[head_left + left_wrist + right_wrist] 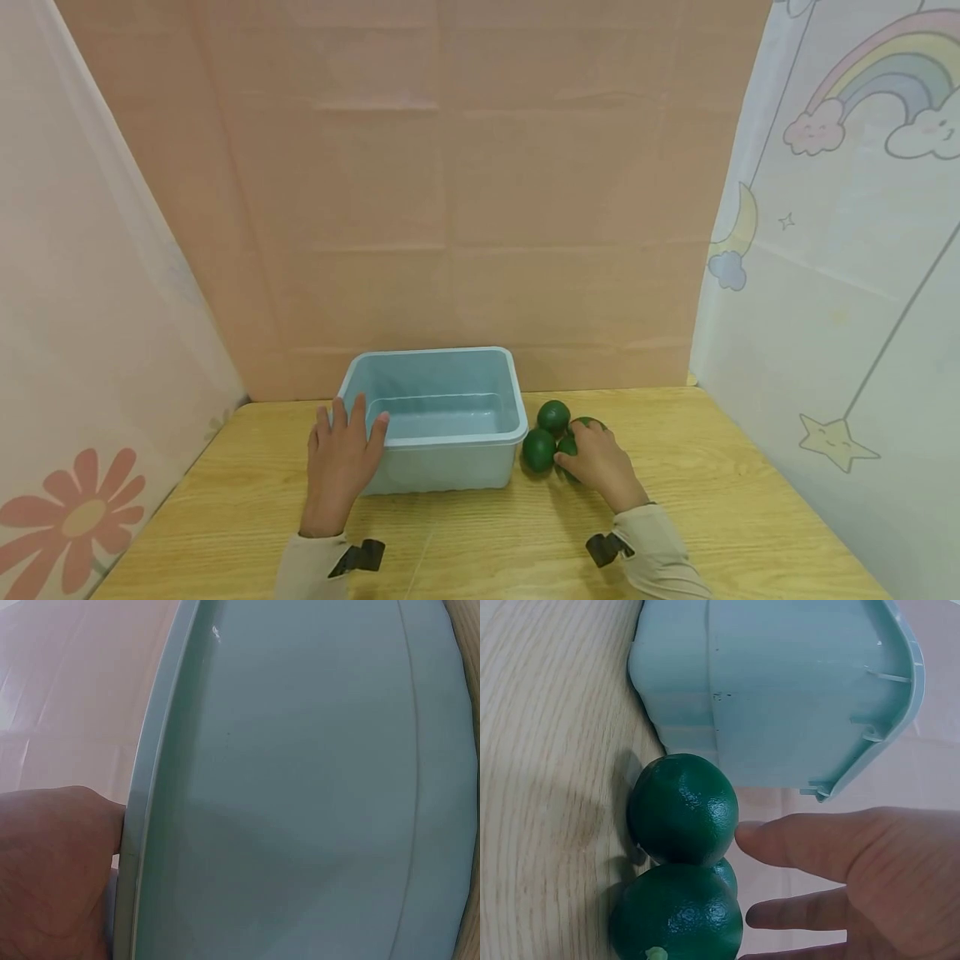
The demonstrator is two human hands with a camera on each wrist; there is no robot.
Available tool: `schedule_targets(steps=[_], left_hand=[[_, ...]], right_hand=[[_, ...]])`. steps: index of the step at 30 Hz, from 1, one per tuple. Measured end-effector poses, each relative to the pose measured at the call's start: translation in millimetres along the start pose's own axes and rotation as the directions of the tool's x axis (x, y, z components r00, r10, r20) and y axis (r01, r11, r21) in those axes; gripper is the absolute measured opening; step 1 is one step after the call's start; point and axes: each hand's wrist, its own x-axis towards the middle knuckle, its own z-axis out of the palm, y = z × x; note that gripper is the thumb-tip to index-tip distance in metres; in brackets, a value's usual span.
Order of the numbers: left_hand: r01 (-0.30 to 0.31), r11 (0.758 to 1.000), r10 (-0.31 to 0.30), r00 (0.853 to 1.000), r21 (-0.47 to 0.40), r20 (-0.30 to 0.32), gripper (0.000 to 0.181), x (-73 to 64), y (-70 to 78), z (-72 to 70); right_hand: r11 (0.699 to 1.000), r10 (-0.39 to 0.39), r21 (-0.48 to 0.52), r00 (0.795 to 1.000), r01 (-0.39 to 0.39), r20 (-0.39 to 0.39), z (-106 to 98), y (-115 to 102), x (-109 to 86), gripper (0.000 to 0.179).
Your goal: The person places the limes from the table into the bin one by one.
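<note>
A pale blue plastic bin [441, 467] stands on the table. My left hand [342, 458] lies over its front left corner with the fingers spread across the rim. In the left wrist view, part of that hand [56, 874] shows beyond the rim. My right hand [600, 467] reaches over a cluster of glossy, dark green round fruits beside the bin. One fruit [538, 450] sits nearest the bin and another [553, 417] lies behind it; others are partly hidden under the hand. In the right wrist view the extended thumb and fingers overlap the edge of the fruit [679, 915] with a pale stem.
The bin's inside shows bare walls and floor. Wood-grained table [465, 550] extends in front and to both sides. A plain pinkish-brown sheet [442, 208] hangs close behind the bin, and patterned cloths [862, 317] flank the table.
</note>
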Motion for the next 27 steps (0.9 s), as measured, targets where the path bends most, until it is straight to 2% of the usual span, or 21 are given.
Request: schedule_targets(steps=[27], left_hand=[[0.005,1.000,-0.005,1.000,-0.007,0.005,0.062,-1.0,0.5,-0.2]], right_hand=[[1.000,-0.006,0.002,1.000,0.006,0.010,5.3,3.7,0.3,0.054]])
